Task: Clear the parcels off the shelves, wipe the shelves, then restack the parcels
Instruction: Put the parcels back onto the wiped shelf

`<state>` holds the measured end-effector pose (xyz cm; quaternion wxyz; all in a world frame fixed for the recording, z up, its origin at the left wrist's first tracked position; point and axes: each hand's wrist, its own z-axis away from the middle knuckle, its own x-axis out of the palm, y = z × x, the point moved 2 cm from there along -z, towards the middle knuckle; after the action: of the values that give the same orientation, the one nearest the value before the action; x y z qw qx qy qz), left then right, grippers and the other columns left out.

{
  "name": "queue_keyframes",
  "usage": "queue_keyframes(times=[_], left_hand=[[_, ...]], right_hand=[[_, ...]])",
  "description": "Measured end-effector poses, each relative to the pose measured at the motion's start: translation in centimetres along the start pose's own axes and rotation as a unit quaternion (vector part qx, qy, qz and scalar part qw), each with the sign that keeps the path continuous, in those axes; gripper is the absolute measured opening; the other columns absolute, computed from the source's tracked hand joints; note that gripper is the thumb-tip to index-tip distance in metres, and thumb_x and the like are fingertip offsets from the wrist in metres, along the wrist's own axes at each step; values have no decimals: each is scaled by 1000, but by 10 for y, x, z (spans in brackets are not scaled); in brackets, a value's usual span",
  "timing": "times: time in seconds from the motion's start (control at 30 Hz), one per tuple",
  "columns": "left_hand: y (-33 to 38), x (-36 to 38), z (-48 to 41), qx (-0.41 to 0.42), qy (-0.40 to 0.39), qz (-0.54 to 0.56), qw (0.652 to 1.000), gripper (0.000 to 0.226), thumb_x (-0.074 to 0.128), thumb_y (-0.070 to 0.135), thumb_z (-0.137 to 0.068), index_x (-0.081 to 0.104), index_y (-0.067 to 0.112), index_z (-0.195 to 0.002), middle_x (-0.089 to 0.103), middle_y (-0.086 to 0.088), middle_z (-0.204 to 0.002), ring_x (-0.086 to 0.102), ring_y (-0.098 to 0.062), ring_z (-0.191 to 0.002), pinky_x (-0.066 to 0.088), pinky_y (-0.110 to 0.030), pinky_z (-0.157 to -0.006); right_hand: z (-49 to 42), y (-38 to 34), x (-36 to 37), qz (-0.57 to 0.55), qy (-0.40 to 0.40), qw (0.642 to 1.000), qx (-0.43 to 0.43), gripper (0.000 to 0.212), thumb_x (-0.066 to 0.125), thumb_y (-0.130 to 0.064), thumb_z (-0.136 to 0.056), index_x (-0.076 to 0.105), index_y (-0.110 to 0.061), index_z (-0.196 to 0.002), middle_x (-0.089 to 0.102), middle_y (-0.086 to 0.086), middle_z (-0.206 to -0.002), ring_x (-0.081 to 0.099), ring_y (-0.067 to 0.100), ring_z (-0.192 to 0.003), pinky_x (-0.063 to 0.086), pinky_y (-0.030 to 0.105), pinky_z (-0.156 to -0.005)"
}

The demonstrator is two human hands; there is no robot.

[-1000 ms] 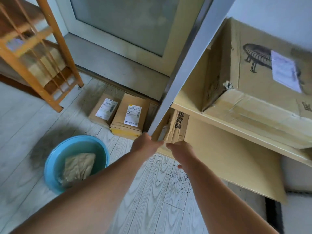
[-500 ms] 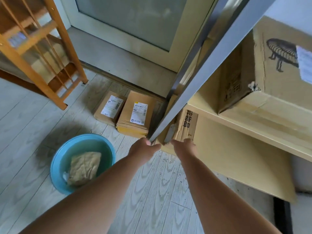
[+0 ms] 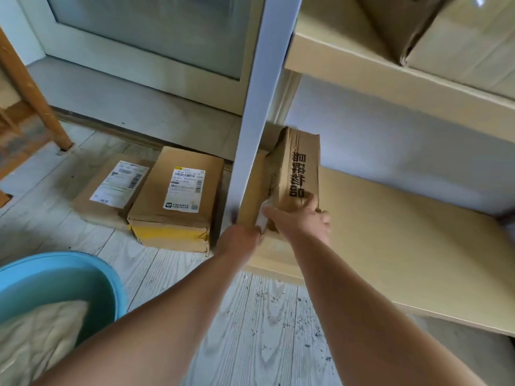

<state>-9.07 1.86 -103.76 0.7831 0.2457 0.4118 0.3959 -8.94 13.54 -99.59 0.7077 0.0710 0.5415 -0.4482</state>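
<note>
Parcel [image 3: 299, 174], brown cardboard with black printed characters down one face, stands on edge at the left front corner of the lower shelf [image 3: 390, 246], right behind the grey upright post [image 3: 259, 107]. Right hand [image 3: 302, 221] holds its near end: thumb hooked over the printed face, index finger stretched along the left side, other fingers curled under and mostly hidden. Left hand [image 3: 241, 240] is at the parcel's lower left corner beside the post; fingers hidden behind the hand and blurred, cannot tell if they grip. Upper shelf [image 3: 362, 65] carries a big cardboard box [image 3: 446, 37] near its front edge. On the floor [image 3: 250, 316] left of the post, two parcels lie flat side by side, touching: one with a yellow-taped end [image 3: 178, 201], one with a white label [image 3: 111, 188]. Blue basin [image 3: 106, 277] at the bottom left has a beige cloth [image 3: 39, 335] in it. Wooden frame leg [image 3: 36, 101] at the left edge. Dark specks on the floor planks in front of the lower shelf.
</note>
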Motion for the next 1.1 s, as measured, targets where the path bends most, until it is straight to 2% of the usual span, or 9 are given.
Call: queue_keyframes(times=[0.1, 0.27, 0.4, 0.57, 0.67, 0.77, 0.9, 1.0, 1.1], left_hand=[[2, 10, -6, -13, -11, 13, 1000, 40, 42, 33, -96, 60, 2, -113, 62, -18, -110, 55, -28, -86, 38, -30, -63], [11, 9, -3, -101, -47, 299, 948, 36, 64, 44, -83, 58, 17, -105, 63, -2, -102, 60, -20, -91, 45, -30, -74], [12, 13, -5, -31, 20, 222, 974, 42, 70, 45, -78, 58, 18, -107, 63, 0, -108, 59, -21, -95, 50, -30, -81], [12, 19, 2, 32, 75, 101, 992, 58, 64, 56, -75, 57, 14, -115, 62, -1, -110, 59, -23, -99, 49, -35, -84], [11, 19, 3, 46, 97, 99, 989, 45, 65, 53, -77, 59, 16, -102, 65, 0, -97, 61, -20, -89, 49, -32, -75], [13, 20, 2, 70, 92, 106, 988, 37, 65, 46, -80, 58, 15, -99, 62, 2, -89, 58, -18, -82, 45, -30, -70], [18, 25, -4, 64, 77, 97, 990, 49, 65, 44, -79, 54, 17, -118, 60, 2, -103, 58, -20, -94, 48, -31, -76], [18, 24, -8, 37, 58, 97, 993, 62, 66, 44, -78, 47, 18, -130, 58, 0, -117, 57, -22, -102, 48, -32, -80], [24, 15, 2, 5, 46, 112, 993, 72, 67, 46, -79, 40, 18, -140, 52, -1, -133, 52, -23, -117, 46, -35, -93]], right_hand=[[-9, 6, -4, -74, 9, 997, 3, 94, 67, -61, -67, 22, -24, -141, 36, 13, -131, 40, 35, -122, 43, 45, -98], [-16, 22, -12, -329, -19, 944, 24, 84, 73, -53, -51, 47, -18, -123, 58, 10, -115, 60, 29, -99, 53, 42, -88], [-35, 47, 7, -413, -75, 907, 21, 91, 67, -57, -42, 57, -16, -122, 65, 11, -115, 65, 30, -97, 53, 49, -86], [-30, 58, 2, -444, -92, 891, 8, 17, 55, -33, -87, 67, -21, -86, 66, -2, -82, 59, 16, -74, 47, 27, -67], [-38, 61, 0, -411, -108, 905, -9, 15, 51, -26, -90, 65, -23, -96, 65, -2, -94, 56, 17, -85, 43, 34, -82], [-45, 64, -3, -381, -109, 918, -13, 16, 48, -17, -91, 63, -20, -85, 62, -1, -83, 54, 16, -73, 44, 31, -73], [-50, 66, -3, -379, -91, 921, -1, 22, 46, -10, -90, 56, -17, -71, 53, 2, -71, 47, 17, -64, 42, 27, -64], [-50, 62, -5, -350, -86, 933, 4, 19, 46, -9, -90, 61, -16, -80, 57, 5, -79, 51, 18, -69, 43, 28, -65], [-45, 55, -15, -341, -33, 940, -5, 40, 55, -14, -90, 55, -14, -130, 59, 8, -122, 57, 24, -107, 46, 35, -90]])
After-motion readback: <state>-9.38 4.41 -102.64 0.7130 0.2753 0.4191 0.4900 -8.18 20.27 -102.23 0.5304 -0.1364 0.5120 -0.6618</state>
